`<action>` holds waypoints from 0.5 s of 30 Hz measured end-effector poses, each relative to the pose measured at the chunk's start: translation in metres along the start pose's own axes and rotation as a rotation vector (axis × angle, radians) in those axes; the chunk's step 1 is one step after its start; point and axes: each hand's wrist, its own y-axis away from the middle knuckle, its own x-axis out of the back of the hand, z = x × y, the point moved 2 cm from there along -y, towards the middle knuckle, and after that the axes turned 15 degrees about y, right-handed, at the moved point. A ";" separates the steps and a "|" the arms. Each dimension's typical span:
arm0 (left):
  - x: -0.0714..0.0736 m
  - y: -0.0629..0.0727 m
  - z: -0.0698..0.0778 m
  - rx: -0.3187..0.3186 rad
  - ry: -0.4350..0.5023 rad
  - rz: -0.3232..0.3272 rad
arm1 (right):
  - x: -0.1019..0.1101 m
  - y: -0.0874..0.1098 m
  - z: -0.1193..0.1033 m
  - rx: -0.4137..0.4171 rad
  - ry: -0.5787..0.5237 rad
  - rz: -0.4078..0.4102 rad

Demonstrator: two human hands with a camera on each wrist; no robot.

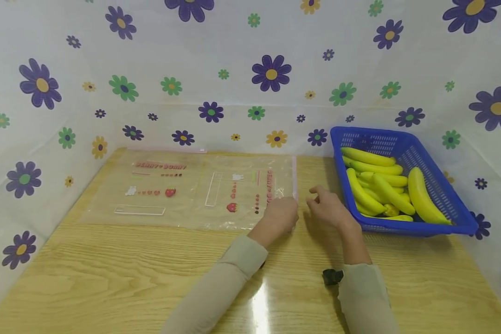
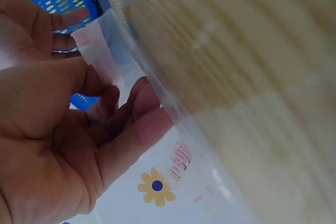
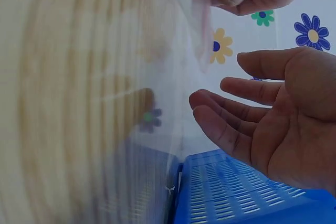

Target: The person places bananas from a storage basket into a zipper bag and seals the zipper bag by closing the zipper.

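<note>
Flowered cloth backs the desk

A blue basket of bananas occupies the back right corner; clear bags line the back edge. The left hand pinches one's zip edge, perhaps steadying it; the right hand hovers empty, loosely spread.

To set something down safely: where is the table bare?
Bare tabletop lies nearer than the plastic bags, left of the left sleeve, and nearer than the basket, right of the right sleeve. Crowded: between bags and basket, at the left hand and right hand.
</note>
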 end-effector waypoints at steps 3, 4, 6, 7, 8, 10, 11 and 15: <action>-0.001 0.005 -0.004 -0.017 0.059 0.033 | -0.001 -0.002 -0.004 0.048 -0.009 0.027; 0.000 0.008 -0.005 -0.026 0.083 0.042 | -0.001 -0.002 -0.006 0.070 -0.018 0.036; 0.002 0.014 -0.008 -0.055 0.104 0.052 | -0.001 -0.003 -0.012 0.095 -0.055 0.042; 0.003 0.018 -0.009 -0.066 0.121 0.056 | -0.001 -0.004 -0.015 0.100 -0.076 0.041; 0.005 0.022 -0.010 -0.078 0.141 0.063 | -0.001 -0.004 -0.018 0.101 -0.103 0.035; 0.008 0.030 -0.013 -0.102 0.180 0.074 | -0.001 -0.003 -0.023 0.093 -0.152 0.023; 0.009 0.033 -0.014 -0.111 0.200 0.079 | -0.002 -0.003 -0.026 0.087 -0.176 0.017; 0.020 0.048 -0.019 -0.141 0.291 0.085 | -0.003 0.000 -0.034 0.092 -0.259 0.010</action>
